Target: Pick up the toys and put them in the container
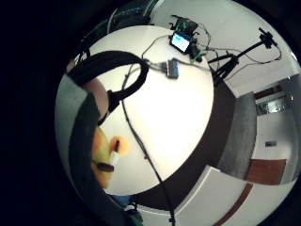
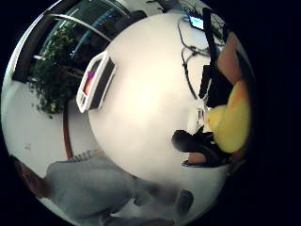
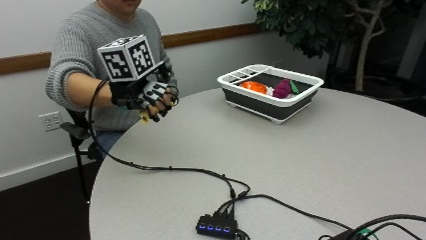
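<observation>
Now 1 yellow toy (image 2: pixel 233 123) in hand (image 3: pixel 152 97), 2 toys (image 3: pixel 267 88) in 1 container (image 3: pixel 293 107).

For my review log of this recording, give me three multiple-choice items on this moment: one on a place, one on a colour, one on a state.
1. Where is the container?
A. On the round table, on the side toward the plant
B. On the floor beside the chair
C. In the person's lap

2. What colour is the toy in the gloved right hand?
A. Blue
B. Yellow
C. Green

3. What is the state of the gloved right hand?
A. Flat on the table with straight fingers
B. Inside the container
C. Raised above the table edge, fingers curled round the toy

Answers:
1 A: the outside view shows it standing on the tabletop near the plant.
2 B: both palm views show yellow against the palm.
3 C: the outside view shows it lifted, with yellow between the curled fingers.
</observation>
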`<state>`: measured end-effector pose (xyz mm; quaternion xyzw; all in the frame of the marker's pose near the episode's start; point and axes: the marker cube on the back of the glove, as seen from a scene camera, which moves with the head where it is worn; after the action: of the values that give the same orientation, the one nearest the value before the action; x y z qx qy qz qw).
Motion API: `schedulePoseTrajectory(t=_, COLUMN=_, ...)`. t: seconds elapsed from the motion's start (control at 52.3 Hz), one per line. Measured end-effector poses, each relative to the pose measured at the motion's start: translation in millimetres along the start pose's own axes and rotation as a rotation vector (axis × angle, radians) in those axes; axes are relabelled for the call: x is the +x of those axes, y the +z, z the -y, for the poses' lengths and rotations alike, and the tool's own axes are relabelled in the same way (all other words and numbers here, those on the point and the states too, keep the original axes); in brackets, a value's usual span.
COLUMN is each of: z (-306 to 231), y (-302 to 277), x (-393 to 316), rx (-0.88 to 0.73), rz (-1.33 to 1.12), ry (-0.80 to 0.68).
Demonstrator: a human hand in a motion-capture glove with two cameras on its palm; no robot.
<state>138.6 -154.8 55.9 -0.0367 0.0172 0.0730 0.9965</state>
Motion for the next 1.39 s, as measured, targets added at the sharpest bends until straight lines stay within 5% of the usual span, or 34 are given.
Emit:
schedulePoseTrajectory(t=0.134, z=30.2, y=-4.8, x=-46.5, rx=-0.034, rz=0.05, ry=-0.083)
schedulePoseTrajectory(t=0.325, z=115.6, y=-5.6, x=-209.2, rx=-0.059, rz=0.199, ry=-0.315)
schedulePoseTrajectory(t=0.439, z=158.2, y=9.7, x=-308.3, rx=-0.043, rz=-0.013, ry=-0.38)
schedulePoseTrajectory(t=0.631, z=191.0, y=32.4, x=-409.7, rx=-0.094, rz=0.042, ry=-0.461)
schedulePoseTrajectory(t=1.051, z=207.4, y=64.9, x=-459.1, rx=-0.315, rz=0.065, ry=-0.487)
schedulePoseTrajectory(t=1.338, z=198.5, y=64.7, x=-435.4, rx=-0.281, rz=-0.062, ry=-0.374)
schedulePoseTrajectory(t=1.395, z=185.5, y=57.5, x=-426.7, rx=-0.292, rz=0.027, ry=-0.469)
